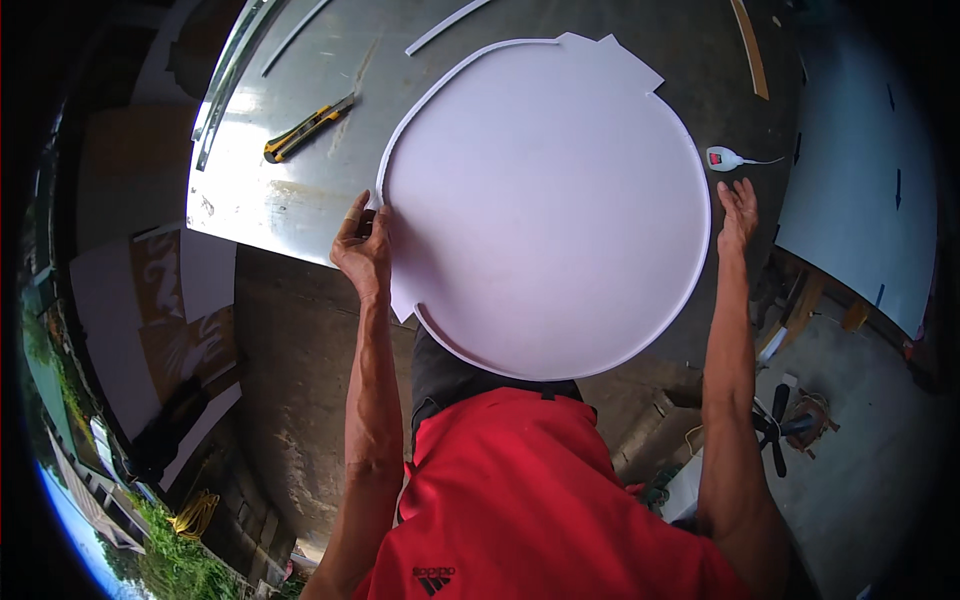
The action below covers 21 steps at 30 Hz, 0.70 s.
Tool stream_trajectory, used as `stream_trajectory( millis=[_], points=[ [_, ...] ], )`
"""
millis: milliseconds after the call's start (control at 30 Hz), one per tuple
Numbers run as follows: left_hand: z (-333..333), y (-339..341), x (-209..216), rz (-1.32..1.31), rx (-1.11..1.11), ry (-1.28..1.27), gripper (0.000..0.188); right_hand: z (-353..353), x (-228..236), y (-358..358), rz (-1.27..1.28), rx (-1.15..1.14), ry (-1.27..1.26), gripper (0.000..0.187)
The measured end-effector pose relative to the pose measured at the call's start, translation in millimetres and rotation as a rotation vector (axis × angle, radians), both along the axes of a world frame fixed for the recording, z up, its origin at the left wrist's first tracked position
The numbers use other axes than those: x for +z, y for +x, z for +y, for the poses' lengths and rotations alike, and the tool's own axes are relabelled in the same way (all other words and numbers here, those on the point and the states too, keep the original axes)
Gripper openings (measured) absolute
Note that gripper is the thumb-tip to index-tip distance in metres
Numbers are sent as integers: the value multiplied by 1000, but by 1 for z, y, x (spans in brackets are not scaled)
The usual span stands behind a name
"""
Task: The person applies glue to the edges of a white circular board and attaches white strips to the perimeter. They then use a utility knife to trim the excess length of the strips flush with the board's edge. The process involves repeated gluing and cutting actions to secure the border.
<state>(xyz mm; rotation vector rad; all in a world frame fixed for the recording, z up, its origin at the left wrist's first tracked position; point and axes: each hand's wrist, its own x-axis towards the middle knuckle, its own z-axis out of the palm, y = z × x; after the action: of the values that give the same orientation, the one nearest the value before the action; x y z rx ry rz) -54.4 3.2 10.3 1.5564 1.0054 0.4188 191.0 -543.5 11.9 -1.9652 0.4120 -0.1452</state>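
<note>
A large round white panel (550,210) lies over the near edge of a metal table, with a thin raised rim along much of its edge. Flat tabs stick out at its upper right and lower left. At the panel's left side my left hand (364,245) is closed, thumb and fingers pinching the white edging strip (397,140). My right hand (738,215) is open beside the panel's right edge, fingers stretched up and holding nothing. Just beyond those fingertips lies a small white glue bottle (722,159) with a long thin nozzle.
A yellow and black utility knife (308,129) rests on the metal table (290,205) at left. Narrow strips (447,27) and a brown strip (750,48) lie farther back. A pale sheet (865,180) stands at right, above a black-bladed fan (778,430) on the floor.
</note>
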Motion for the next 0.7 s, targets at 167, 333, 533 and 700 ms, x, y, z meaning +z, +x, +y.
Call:
stream_trajectory(
  millis=[167, 333, 533, 700],
  points=[
    [-1, 5, 10, 54, 32, -5, 37, -9, -23, 28, -52, 59, 102, 74],
    [-6, 5, 16, 77, 68, 6, 34, -7, -24, 44, -3, 60, -49, 47],
    [-10, 5, 19, 75, 51, 127, 35, -8, -6, 39, 52, -20, -200, 35],
    [-8, 3, 16, 69, 45, 144, 34, 6, 14, 39, -52, 56, 54, 32]
  ],
)
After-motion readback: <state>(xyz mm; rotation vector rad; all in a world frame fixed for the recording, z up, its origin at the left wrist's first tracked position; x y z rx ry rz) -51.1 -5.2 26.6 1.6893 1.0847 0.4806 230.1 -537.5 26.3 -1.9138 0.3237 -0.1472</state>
